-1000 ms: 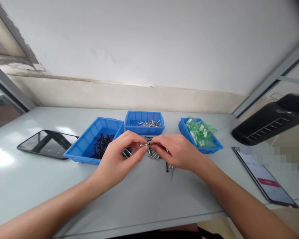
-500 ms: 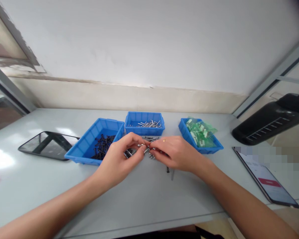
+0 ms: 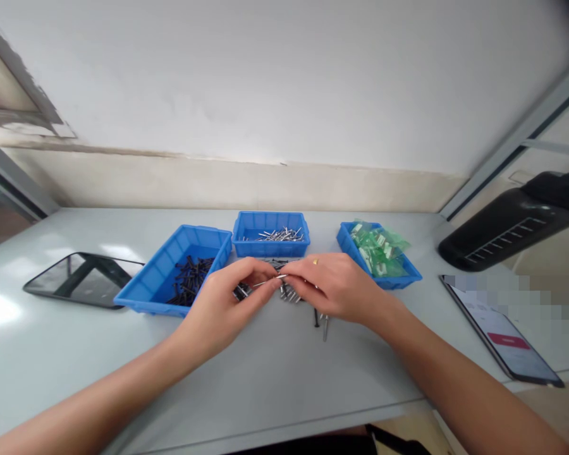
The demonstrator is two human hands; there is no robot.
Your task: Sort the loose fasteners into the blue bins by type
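Note:
My left hand [image 3: 225, 300] and my right hand [image 3: 339, 284] meet above the middle of the table, thumbs and fingertips pinched together. Between them is a thin silver rivet [image 3: 265, 282], held nearly level; fingers partly cover it. Below and behind the fingers lies a loose pile of silver rivets and dark screws [image 3: 290, 294], partly hidden by both hands. Just under my right hand, a black screw [image 3: 317, 318] and a silver rivet [image 3: 325, 328] lie apart from the pile.
Black screws fill part of the left blue bin [image 3: 145, 294]. Silver rivets lie in the middle blue bin [image 3: 271, 246]; green packets [image 3: 384, 253] fill the right one. A dark glossy tablet-like object [image 3: 80, 278] lies left; a phone [image 3: 502, 335] and black bottle [image 3: 507, 227] are right.
My fingertips have shifted around the silver piece, and its thin shank now shows between them. The view has moved slightly. Both hands stay over the pile.

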